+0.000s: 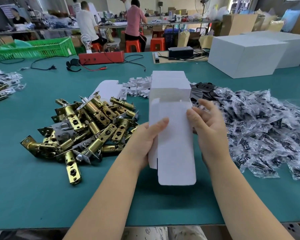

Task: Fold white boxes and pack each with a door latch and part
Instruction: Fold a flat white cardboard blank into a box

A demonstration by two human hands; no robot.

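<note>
A flat white box blank (173, 135) is held upright above the green table (33, 196), its bottom flap hanging toward me. My left hand (145, 137) grips its left edge, thumb on the front face. My right hand (208, 125) holds the right edge, thumb pressing the front, fingers spread behind and blurred. A heap of brass door latches (87, 129) lies to the left. Behind the blank stands a stack of more white blanks (170, 82). Bagged black parts (267, 129) are piled to the right.
Small white plastic pieces (139, 87) lie behind the latches. A red tester box (100, 57) with cables, a green crate (42, 47) and large white cartons (246, 54) line the far side. More bagged latches (2, 84) sit far left. People work at benches beyond.
</note>
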